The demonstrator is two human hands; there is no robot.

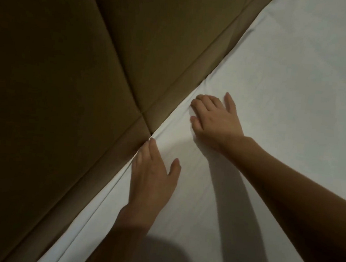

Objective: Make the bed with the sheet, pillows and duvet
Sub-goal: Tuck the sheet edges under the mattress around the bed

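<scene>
A white sheet (287,82) covers the mattress and runs up to the padded brown headboard (67,80). My left hand (153,175) lies flat on the sheet at its edge, fingers straight and pushed into the gap against the headboard. My right hand (215,120) presses flat on the sheet a little farther along that same edge, fingers spread with their tips bent down onto the cloth near the headboard. Small creases fan out around both hands. No pillows or duvet are in view.
The headboard fills the left and upper part of the view, with stitched seams crossing near the left fingertips. A dark blurred shape (157,257) sits at the bottom middle. Smooth sheet stretches away to the right.
</scene>
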